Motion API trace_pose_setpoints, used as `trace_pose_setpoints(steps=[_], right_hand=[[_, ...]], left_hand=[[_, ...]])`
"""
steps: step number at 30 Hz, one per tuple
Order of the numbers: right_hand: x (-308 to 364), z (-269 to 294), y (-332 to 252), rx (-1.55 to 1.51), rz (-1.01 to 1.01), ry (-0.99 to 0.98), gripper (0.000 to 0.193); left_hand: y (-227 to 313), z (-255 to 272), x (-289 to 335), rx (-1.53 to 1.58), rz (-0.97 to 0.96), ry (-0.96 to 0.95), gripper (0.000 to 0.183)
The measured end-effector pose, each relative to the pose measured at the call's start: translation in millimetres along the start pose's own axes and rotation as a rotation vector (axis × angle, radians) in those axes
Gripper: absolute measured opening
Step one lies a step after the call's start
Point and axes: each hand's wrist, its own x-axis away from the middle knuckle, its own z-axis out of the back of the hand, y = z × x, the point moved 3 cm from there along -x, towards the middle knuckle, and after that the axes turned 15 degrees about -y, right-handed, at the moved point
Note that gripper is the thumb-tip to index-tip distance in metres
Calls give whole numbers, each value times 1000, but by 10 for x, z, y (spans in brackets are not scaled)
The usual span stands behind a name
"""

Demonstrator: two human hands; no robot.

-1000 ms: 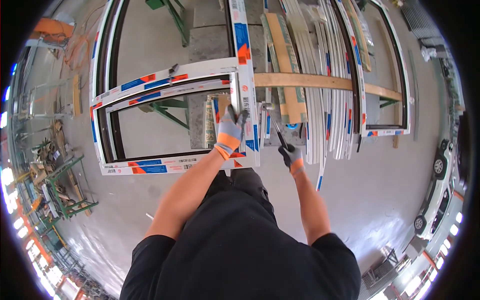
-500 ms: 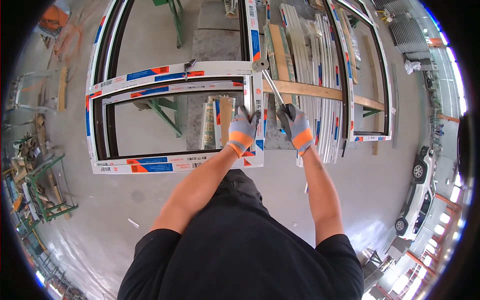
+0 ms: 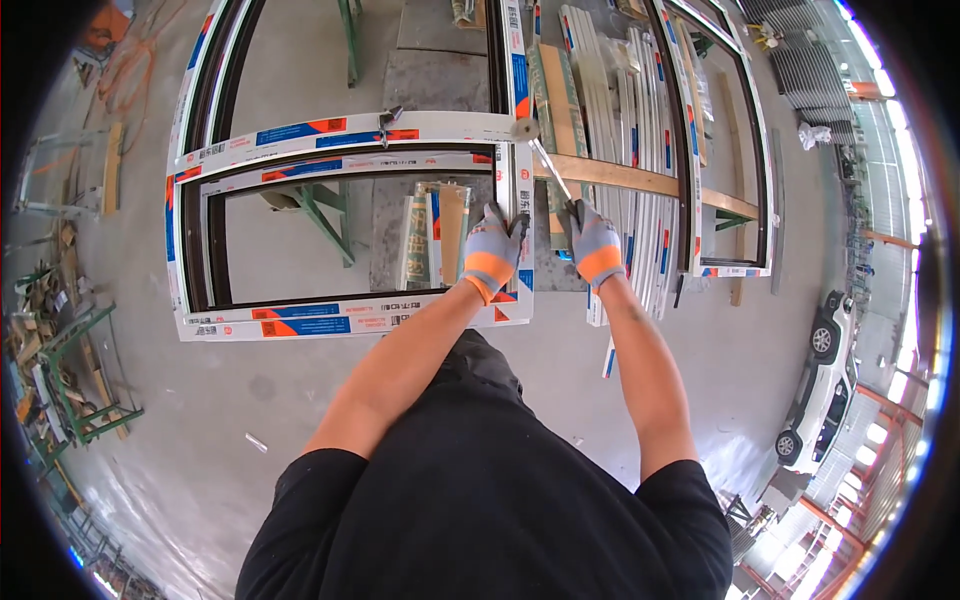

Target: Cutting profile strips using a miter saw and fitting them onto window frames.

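Observation:
My right hand [image 3: 597, 245], in a grey and orange glove with dark fingers, is closed around the handle of a mallet [image 3: 547, 160]. The mallet's round, greyish head is over the right side of a window frame [image 3: 300, 327], where the crossbar meets the upright. My left hand [image 3: 490, 252], gloved the same way, has its fingers wrapped over that frame's right upright, below the mallet head. Printed protective film in white, blue and orange covers the frame. A small dark metal tool or clamp [image 3: 388, 122] sits on the crossbar; its exact kind is unclear.
A wooden beam [image 3: 610, 176] runs from this frame to a second frame [image 3: 692, 190] at the right. Long wrapped profiles [image 3: 640, 240] lie between them. Green trestle legs [image 3: 325, 222] show beneath. A green rack with scraps [image 3: 85, 380] stands left, and a white car [image 3: 822, 380] is far right.
The view has shifted slightly. The mallet head stays near the same joint, with its handle at a slightly different angle. Both hands keep their holds.

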Motion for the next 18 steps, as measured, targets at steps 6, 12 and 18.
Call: trace_pose_setpoints(steps=[6,12,18], right_hand=[[318,558,-289,235,408,215,38],[-97,1202,-537,914,571,33,27],[-138,1251,-603,1003,724,127,34]], left_hand=[[-33,-4,-12,-36,-5,45,74],[-66,-115,-81,-194,-33,97,79],[-70,-32,-112,-332,-2,26,80]])
